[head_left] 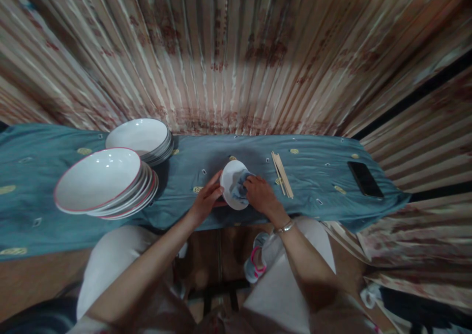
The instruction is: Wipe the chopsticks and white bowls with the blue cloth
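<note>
A small white bowl [229,172] is tilted up over the middle of the table, its inside facing me. My left hand [209,195] grips it by the left side, thumb near the rim and the other fingers partly hidden behind it. A bunched grey-blue cloth [240,186] lies against the inside of the bowl. My right hand [261,194] is closed on this cloth and presses it to the bowl's right half. To the right of that hand lie several pale wooden chopsticks [282,174].
A stack of wide white dishes with red rims [99,179] stands at the left, with a stack of dark-rimmed white dishes [138,137] behind it. A black phone [365,179] lies far right on the blue-green tablecloth [317,167]. A pleated curtain [221,58] hangs behind.
</note>
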Motion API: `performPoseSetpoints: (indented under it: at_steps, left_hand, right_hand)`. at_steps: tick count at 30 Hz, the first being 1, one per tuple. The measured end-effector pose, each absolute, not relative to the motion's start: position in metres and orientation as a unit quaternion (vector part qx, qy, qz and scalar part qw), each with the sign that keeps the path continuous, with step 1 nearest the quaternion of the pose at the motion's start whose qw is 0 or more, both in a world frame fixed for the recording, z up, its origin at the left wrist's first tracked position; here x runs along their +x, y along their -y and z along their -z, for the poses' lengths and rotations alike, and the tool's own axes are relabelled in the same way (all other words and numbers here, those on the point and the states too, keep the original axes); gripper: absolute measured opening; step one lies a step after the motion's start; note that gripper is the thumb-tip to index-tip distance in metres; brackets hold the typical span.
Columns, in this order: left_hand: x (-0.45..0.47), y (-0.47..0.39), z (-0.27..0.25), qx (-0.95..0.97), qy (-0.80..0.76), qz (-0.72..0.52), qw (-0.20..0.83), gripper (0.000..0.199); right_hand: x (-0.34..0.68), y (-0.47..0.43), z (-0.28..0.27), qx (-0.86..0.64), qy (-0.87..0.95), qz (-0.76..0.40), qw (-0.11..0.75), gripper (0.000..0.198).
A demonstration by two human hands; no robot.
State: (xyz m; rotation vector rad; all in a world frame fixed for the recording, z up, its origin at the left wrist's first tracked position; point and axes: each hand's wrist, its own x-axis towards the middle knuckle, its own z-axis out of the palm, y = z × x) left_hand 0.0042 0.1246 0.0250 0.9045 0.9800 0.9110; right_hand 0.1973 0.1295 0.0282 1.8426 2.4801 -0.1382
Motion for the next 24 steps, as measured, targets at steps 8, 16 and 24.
performPoseSetpoints:
  at_steps: [8,16,24]
  left_hand:
    - [0.004,-0.126,-0.023,0.406,-0.442,-0.405,0.69,0.079]
    - [0.004,-0.126,-0.022,0.402,-0.424,-0.409,0.701,0.079]
    - [0.004,-0.128,-0.017,0.396,-0.427,-0.405,0.705,0.08]
  right_hand:
    - [0.206,-0.128,-0.037,0.55,-0.803,0.228,0.002,0.024]
    - [0.206,-0.131,-0.03,0.478,-0.798,0.355,-0.087,0.025]
    - [0.203,-0.135,-0.017,0.401,-0.749,0.493,-0.19,0.025]
